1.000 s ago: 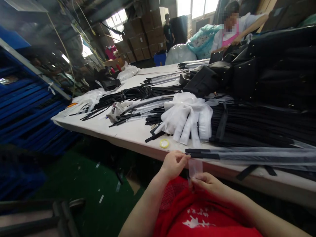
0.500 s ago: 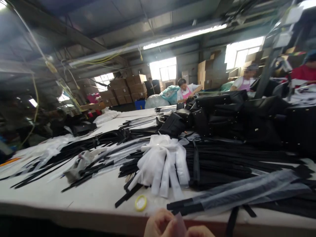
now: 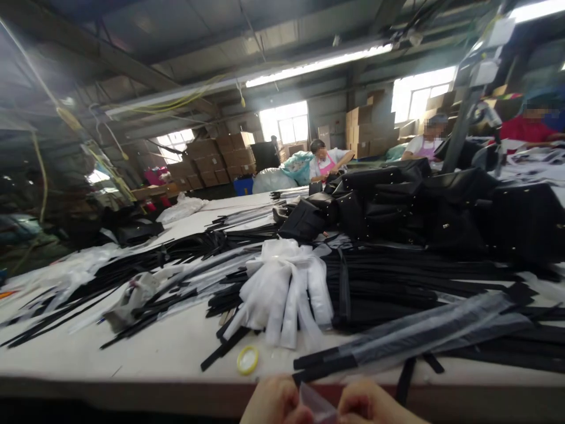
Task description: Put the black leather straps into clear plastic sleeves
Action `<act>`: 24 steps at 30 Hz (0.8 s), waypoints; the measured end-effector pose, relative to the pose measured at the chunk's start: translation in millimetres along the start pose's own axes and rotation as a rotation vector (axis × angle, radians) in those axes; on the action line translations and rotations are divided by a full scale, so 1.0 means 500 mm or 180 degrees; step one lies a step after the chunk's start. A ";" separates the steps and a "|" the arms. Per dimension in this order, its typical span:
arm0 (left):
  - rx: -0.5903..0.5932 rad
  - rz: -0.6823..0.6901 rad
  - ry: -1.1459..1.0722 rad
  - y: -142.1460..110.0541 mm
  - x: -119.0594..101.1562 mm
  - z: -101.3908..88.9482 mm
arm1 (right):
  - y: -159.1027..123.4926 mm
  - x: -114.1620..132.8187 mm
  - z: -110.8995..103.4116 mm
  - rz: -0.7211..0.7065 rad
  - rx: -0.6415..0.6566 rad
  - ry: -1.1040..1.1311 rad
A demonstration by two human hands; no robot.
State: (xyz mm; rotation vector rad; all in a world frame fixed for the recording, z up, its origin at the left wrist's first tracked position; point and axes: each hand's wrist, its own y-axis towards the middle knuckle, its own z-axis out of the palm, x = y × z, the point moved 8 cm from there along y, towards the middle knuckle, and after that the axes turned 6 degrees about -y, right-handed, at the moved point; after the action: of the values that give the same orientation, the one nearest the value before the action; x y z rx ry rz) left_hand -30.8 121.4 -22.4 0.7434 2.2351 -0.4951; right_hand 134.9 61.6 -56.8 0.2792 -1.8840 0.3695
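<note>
At the near edge of the table [image 3: 176, 347], low in the view, two bare hands work close together over a small clear plastic sleeve [image 3: 315, 405]. The left hand [image 3: 274, 401] has its thumb and fingers pinched together on the sleeve's left side. The right hand [image 3: 368, 403] has its fingers curled in, their tips closed on the opposite side; the lower part of both hands is cut off by the frame. The sleeve sits between them, its corner pointing up.

Just beyond the left hand, a yellow ring [image 3: 239, 360] lies flat on the table. Past the right hand, long clear bags [image 3: 428, 330] lie slanting, with black strips [image 3: 329, 366] sticking out of their near ends. A fanned bundle of white plastic strips [image 3: 282, 288] rests farther back, beside a wide spread of black straps [image 3: 410, 274]. Behind these, black bags [image 3: 392, 203] are heaped, and a person in a pink apron [image 3: 326, 165] bends over the far side.
</note>
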 end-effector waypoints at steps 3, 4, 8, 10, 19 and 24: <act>-0.0172 0.0131 -0.0344 -0.022 -0.063 -0.021 | -0.016 0.011 -0.012 -0.0044 -0.0183 -0.0059; -0.0181 0.0183 -0.0588 -0.025 -0.075 -0.026 | -0.021 0.012 -0.016 -0.0029 -0.0160 -0.0029; -0.0139 0.0190 -0.0936 -0.025 -0.072 -0.031 | -0.027 0.002 -0.028 0.0051 0.0056 0.0078; -0.0036 0.0145 -0.0772 -0.025 -0.061 -0.021 | -0.027 -0.004 -0.031 0.0079 0.0109 0.0057; -0.0126 0.0197 -0.0558 -0.023 -0.072 -0.020 | -0.029 -0.015 -0.035 0.0046 0.0056 0.0117; -0.0098 0.0442 -0.0744 -0.023 -0.105 -0.020 | -0.033 -0.007 -0.021 0.0026 0.0266 0.0355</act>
State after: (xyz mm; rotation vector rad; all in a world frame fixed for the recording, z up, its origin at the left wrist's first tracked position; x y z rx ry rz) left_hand -13.2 99.1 24.3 0.7768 1.9559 -0.4541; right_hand 151.1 50.5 -54.8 0.3011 -1.7634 0.4611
